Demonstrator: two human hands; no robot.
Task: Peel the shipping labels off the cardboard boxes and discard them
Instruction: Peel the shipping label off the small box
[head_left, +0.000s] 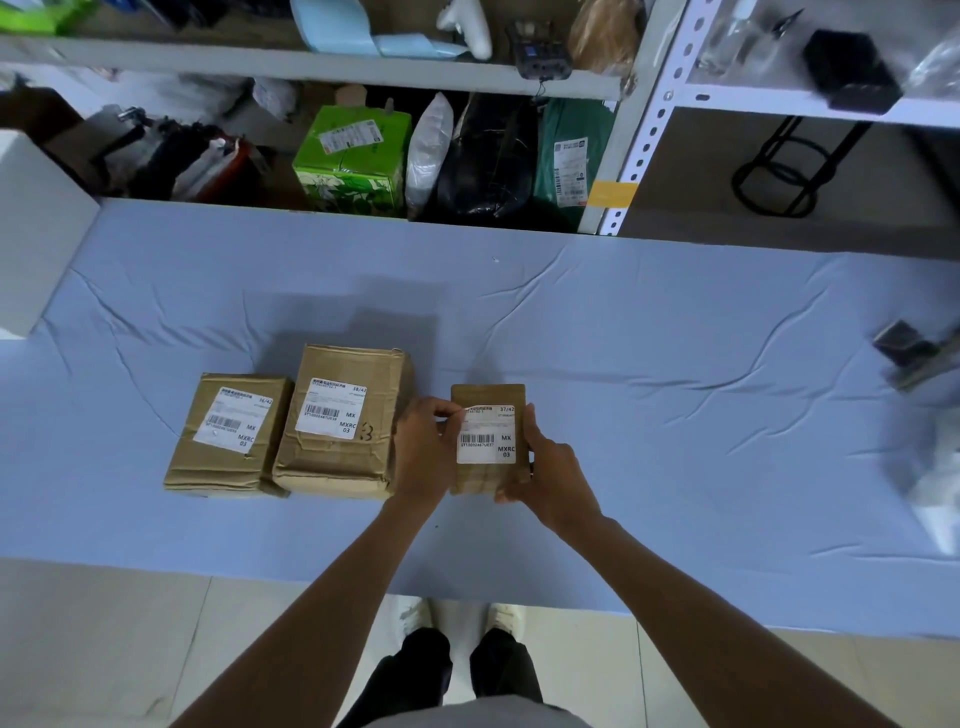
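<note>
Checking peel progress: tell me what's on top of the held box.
A white shipping label covers much of the small box top; the left hand pinches its lifted upper-left corner, the right hand grips the box. Cardboard beneath the label is hidden.

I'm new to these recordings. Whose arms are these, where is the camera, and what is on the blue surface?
No machine: a person works with bare hands. The one picture comes from a camera on their head, looking down. The right hand grips a small box; the left hand pinches the lifted upper left corner of its label. Two more labelled boxes, the middle box and the left box, sit side by side on the blue cloth.
</note>
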